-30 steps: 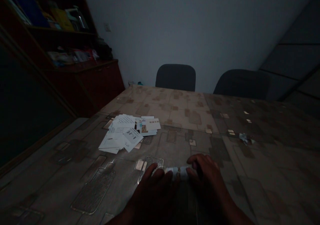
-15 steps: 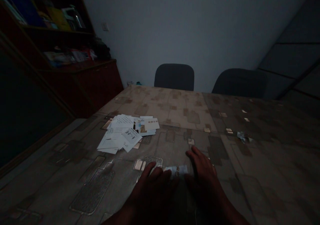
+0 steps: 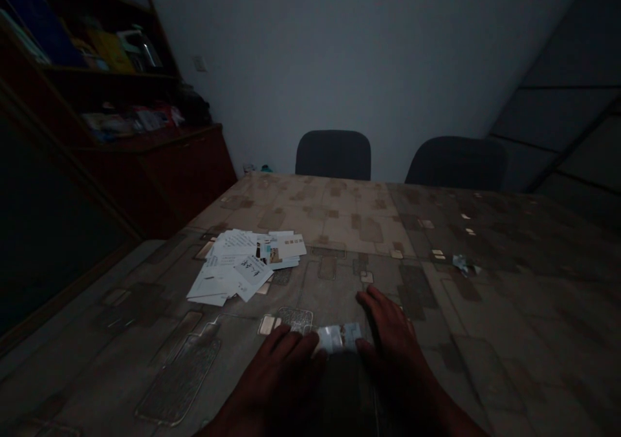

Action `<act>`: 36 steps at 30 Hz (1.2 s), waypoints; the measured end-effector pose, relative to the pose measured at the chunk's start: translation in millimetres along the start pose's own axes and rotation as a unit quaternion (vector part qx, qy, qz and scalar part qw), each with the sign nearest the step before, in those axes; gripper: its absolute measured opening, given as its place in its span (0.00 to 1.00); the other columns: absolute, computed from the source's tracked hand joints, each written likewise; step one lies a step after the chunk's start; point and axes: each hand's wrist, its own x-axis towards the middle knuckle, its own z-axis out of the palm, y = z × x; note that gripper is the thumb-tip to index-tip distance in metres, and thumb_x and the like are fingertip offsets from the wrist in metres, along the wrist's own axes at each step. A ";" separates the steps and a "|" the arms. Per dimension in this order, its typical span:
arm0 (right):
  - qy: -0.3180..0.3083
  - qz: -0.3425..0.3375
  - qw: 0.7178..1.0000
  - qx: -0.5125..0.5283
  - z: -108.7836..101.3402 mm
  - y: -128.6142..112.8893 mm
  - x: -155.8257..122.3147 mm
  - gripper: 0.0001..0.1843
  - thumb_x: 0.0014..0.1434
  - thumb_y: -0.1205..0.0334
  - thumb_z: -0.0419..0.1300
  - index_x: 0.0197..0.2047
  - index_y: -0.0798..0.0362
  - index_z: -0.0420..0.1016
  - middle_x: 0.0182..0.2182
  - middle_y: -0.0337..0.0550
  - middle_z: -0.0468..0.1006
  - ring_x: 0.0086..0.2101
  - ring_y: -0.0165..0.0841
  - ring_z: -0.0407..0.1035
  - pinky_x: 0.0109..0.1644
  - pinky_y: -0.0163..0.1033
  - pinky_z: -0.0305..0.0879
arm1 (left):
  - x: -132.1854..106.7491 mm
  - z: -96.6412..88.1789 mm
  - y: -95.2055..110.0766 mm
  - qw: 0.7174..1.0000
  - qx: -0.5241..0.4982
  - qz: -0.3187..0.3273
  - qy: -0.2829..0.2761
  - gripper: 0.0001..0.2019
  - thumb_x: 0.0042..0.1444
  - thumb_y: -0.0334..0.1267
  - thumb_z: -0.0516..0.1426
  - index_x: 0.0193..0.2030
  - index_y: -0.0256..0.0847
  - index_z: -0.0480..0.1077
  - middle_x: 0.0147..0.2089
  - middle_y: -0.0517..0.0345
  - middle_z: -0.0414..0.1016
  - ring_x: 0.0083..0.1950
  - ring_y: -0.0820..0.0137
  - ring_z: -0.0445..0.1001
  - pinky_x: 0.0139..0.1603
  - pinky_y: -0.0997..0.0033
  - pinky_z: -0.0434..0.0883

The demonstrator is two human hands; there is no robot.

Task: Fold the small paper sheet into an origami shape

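A small, flat strip of folded pale paper (image 3: 338, 338), with some dark print, lies on the table between my hands. My left hand (image 3: 286, 366) covers its left end, the fingers bent over and pressed on it, the thumb hard to make out in the dark. At the right end is the thumb of my right hand (image 3: 392, 333), close against the paper's edge. The other fingers of that hand point forward, stretched out over the tablecloth. Ahead and to the left, a loose pile of printed cards (image 3: 228, 262) is spread out, several overlapping.
A patterned cloth covers the table (image 3: 334, 230). On the right lies a crumpled bit of paper (image 3: 466, 265). Two dark chairs (image 3: 333, 154) stand beyond the far edge. A wooden cabinet (image 3: 189, 172) with filled shelves is at the left. The room is dim.
My left hand has slid a little left along the paper, uncovering more of its middle. The right hand has hardly moved. The view has shifted slightly.
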 end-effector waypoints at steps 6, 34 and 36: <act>0.054 -0.041 0.997 -0.032 19.1 -16.4 2.0 0.32 0.55 0.61 0.58 0.63 0.59 0.62 0.63 0.63 0.62 0.60 0.54 0.59 0.57 0.61 0.60 | 3.1 -7.2 2.6 1.000 -0.015 0.009 -0.012 0.15 0.60 0.38 0.56 0.53 0.41 0.67 0.53 0.52 0.73 0.48 0.62 0.69 0.55 0.57 0.67; 0.024 -0.035 0.999 -0.011 8.8 10.6 -10.5 0.31 0.59 0.66 0.52 0.66 0.55 0.58 0.64 0.55 0.62 0.62 0.47 0.58 0.60 0.56 0.61 | 34.3 -4.3 2.3 0.995 -0.050 0.016 -0.086 0.19 0.54 0.39 0.63 0.52 0.47 0.68 0.43 0.58 0.70 0.42 0.64 0.68 0.59 0.49 0.60; 0.027 -0.019 0.999 -0.008 9.2 10.4 -10.8 0.31 0.59 0.65 0.52 0.66 0.54 0.59 0.64 0.54 0.62 0.62 0.47 0.57 0.61 0.57 0.60 | 32.1 -8.9 1.3 0.995 -0.042 0.004 -0.085 0.18 0.53 0.40 0.64 0.50 0.47 0.69 0.43 0.58 0.71 0.42 0.64 0.68 0.57 0.50 0.62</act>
